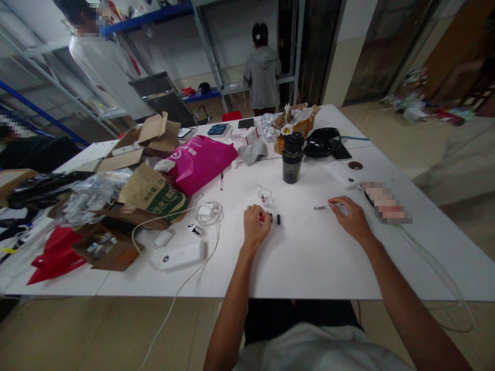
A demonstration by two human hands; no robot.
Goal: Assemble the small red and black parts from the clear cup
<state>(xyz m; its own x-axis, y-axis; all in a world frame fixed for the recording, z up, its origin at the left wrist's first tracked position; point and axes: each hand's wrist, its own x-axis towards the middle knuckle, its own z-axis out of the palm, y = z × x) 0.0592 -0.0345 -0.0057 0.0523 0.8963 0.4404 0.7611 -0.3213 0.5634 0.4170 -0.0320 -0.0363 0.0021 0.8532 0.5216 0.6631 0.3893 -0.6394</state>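
Head view: on the white worktop point(309, 257), my left hand point(255, 225) curls its grip around a small red piece point(262, 218), just beside two black bits point(274, 219). My right hand point(350, 216) lies open and flat near a tiny beaded piece point(319, 207).

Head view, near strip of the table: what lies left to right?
Red bag, small cardboard box, white power bank, left hand, two black pieces, small dark bits, right hand.
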